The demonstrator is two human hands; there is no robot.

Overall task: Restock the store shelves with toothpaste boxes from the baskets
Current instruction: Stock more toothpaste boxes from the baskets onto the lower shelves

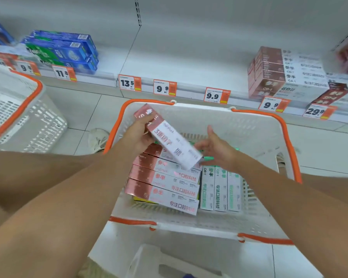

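Note:
My left hand (138,135) grips a pink-and-white toothpaste box (169,139), lifted at a slant above the white basket with orange handles (255,127). My right hand (217,151) hovers open just right of the box's lower end, fingers spread; whether it touches the box I cannot tell. In the basket lie several pink-and-white boxes (165,183) stacked on the left and three white-and-green boxes (219,189) on the right. The low white shelf (169,53) behind the basket carries orange price tags (129,82) along its front edge.
Blue-and-green boxes (62,49) are stacked on the shelf at the left, brown-and-white boxes (279,73) at the right. A second white basket (18,109) stands on the tiled floor to the left. A shoe (97,139) shows beside the basket.

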